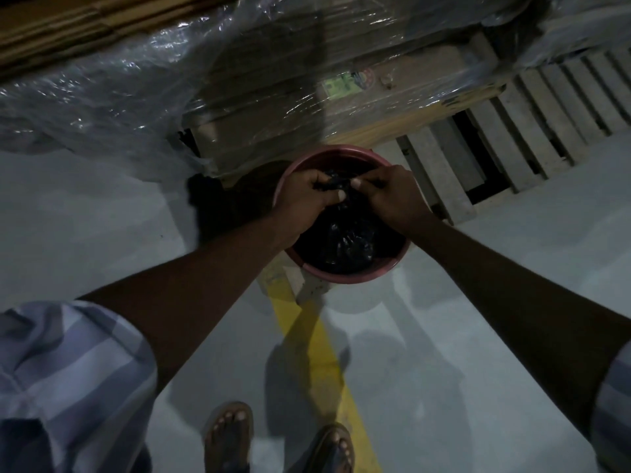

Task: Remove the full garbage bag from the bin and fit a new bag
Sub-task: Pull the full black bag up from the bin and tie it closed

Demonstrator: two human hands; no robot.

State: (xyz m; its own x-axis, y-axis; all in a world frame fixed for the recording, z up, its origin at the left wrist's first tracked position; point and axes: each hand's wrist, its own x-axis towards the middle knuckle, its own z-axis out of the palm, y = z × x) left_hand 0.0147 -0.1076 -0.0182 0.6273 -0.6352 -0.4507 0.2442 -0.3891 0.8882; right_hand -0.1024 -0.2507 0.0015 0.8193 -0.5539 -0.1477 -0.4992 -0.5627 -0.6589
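Sandalled feet (269, 438) near a yellow floor line (324, 343). Left hand (307, 196) and right hand (389, 196) both pinch the gathered neck of the black garbage bag (345, 240), which sits inside the pink bin (355, 274). Looks like tying off; lift-out and new bag remain. Wrapped pallet (273, 63) behind.

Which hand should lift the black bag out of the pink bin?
Left, probably. The left hand wraps the gathered neck of the black plastic garbage bag in a fuller fist above the round pink plastic bin; the right hand only pinches it.
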